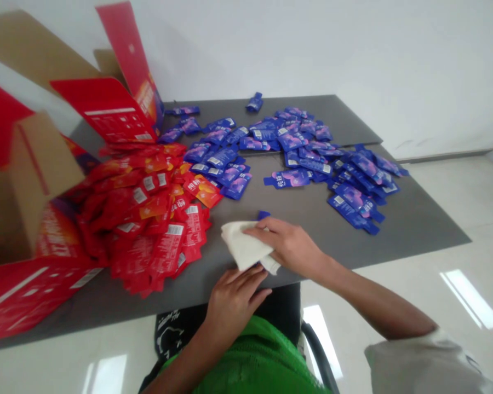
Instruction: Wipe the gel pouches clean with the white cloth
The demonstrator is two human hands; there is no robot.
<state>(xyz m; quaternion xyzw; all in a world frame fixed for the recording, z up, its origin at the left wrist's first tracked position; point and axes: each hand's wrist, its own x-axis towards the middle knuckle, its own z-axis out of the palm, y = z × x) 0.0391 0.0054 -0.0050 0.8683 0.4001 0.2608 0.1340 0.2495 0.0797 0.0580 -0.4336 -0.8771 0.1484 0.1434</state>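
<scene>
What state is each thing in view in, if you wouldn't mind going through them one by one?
Right hand, resting on the cloth, fingers extended.
Left hand, fingers curved, beside the cloth's lower edge.
White cloth, bunched on the grey table.
Red sachets, heaped, spilling from the box.
Blue sachets, loose, scattered across the table.
Cardboard box, open, flaps raised, red outside.

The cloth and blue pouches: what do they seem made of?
The cloth looks like soft off-white cotton, judging by its limp folds. The blue pouches look like glossy plastic film, perhaps foil-lined, given the sheen and flat sealed edges.
</scene>
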